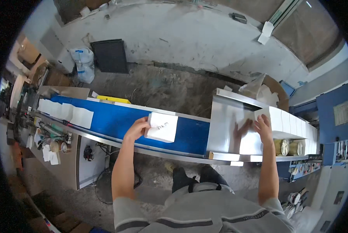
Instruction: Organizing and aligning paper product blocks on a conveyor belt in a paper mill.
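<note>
My left hand grips the left edge of a white, square block-like paper pack with dark marks on its face. The pack is over the blue conveyor belt; I cannot tell whether it touches the belt. On the steel table to the right, my right hand is open, fingers stretched toward the near end of a row of white packs. It seems to touch the end pack. More white packs lie overlapping at the belt's left end.
The smooth steel plate adjoins the belt. Two yellowish rolls stand beside the row at right. Behind the table is an open carton lined with plastic. Blue machinery borders the right end; a grey cabinet stands at lower left.
</note>
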